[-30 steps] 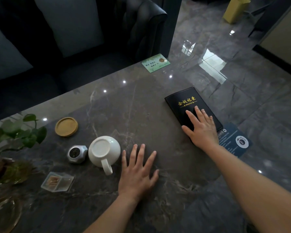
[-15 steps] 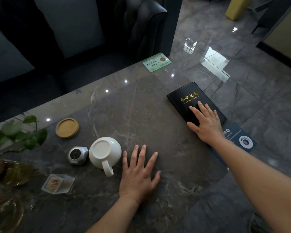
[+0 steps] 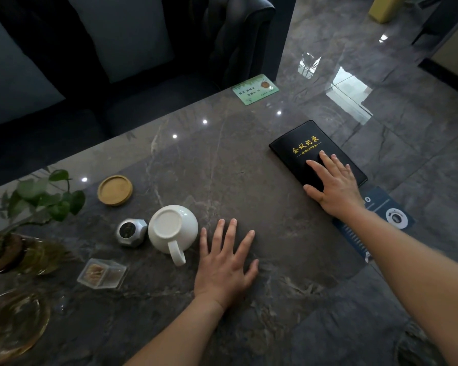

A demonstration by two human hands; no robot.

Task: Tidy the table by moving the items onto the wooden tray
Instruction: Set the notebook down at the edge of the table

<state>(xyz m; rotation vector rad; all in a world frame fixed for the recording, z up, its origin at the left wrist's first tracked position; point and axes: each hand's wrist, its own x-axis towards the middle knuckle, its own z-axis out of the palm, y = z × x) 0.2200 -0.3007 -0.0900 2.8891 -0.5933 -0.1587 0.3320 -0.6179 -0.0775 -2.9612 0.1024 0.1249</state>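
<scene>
My right hand (image 3: 333,186) lies flat on the near half of a black notebook with gold lettering (image 3: 299,146), fingers spread and thumb at its near edge. My left hand (image 3: 225,265) rests palm down on the dark marble table (image 3: 222,167), fingers apart, holding nothing. Just left of it a white cup (image 3: 172,228) stands upside down with its handle toward me. A small silver jar (image 3: 131,231) sits beside the cup. A round wooden coaster (image 3: 114,190) lies behind them. A clear toothpick box (image 3: 102,273) is at the near left. No wooden tray is in view.
A green card (image 3: 255,92) lies at the table's far edge and a blue card (image 3: 391,215) at the right edge under my forearm. A potted plant (image 3: 37,196) and an amber glass dish (image 3: 11,323) occupy the left side. A dark sofa (image 3: 117,48) stands behind the table.
The view has shifted a little. Both hands stay roughly where they were, the right one still resting on the notebook.
</scene>
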